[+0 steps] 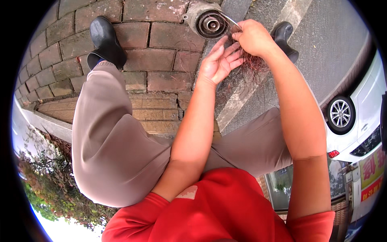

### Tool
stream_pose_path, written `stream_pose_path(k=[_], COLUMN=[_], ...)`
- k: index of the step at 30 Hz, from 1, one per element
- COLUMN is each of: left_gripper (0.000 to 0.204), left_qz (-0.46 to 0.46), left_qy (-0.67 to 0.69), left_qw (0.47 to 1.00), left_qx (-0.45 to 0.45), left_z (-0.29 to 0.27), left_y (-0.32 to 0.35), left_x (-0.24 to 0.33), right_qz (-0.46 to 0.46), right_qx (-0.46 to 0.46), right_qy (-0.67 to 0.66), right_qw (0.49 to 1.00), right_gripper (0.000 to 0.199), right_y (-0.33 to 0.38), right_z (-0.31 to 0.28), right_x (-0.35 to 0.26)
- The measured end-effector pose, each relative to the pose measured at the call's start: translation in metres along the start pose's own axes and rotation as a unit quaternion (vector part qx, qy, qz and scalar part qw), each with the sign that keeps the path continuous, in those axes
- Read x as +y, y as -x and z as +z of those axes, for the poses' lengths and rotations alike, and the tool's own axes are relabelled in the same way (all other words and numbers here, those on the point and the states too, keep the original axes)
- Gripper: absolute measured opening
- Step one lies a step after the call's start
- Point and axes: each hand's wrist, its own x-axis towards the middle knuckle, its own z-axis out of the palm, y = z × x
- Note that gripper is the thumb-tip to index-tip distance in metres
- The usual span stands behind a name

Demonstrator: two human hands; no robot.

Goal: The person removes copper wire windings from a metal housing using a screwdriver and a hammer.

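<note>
At the far middle a round grey metal housing (194, 19), like a motor's end, lies with its ringed centre and shaft facing up. My right hand (254, 38) is closed around a thin metal rod (231, 21), which reaches over the housing's right rim. Whether the rod belongs to a larger tool is hidden in the fist. Just below, my left hand (215, 66) is palm up with its fingers apart, near the housing's lower edge. A tangle of fine reddish copper wire (254, 66) hangs beside its fingertips and under my right hand.
Reddish paving bricks (167, 36) meet a grey road (318, 48) along a pale kerb strip. My black boots (107, 42) stand on both sides. Loose wire strands are scattered on the ground. A white car (358, 117) stands at the right, and bushes (64, 173) grow at the left.
</note>
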Motion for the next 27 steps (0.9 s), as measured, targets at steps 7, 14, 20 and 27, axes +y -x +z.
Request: stream_pose_path(k=[7,14,20,27], left_gripper=[0.026,0.019,0.018,0.019], left_qz=[0.036,0.036,0.064,0.081], left_qy=[0.013,0.023,-0.024,-0.010], left_qw=[0.987,0.975,0.967,0.965], left_qx=[0.159,0.218,0.243,0.250], left_z=[0.022,0.028,0.025,0.036], left_y=[-0.023,-0.037,-0.039,-0.029], left_x=[-0.005,-0.007,-0.009,-0.013], right_qz=[-0.042,-0.054,-0.019,-0.018], right_qx=[0.023,0.026,-0.004,-0.006], right_qy=[0.123,0.104,0.083,0.049], right_qw=[0.991,0.993,0.996,0.999], right_gripper=[0.024,0.021,0.019,0.017], right_y=[-0.010,-0.012,-0.007,-0.005], right_z=[0.007,0.010,0.009,0.006], right_x=[0.007,0.010,0.004,0.006])
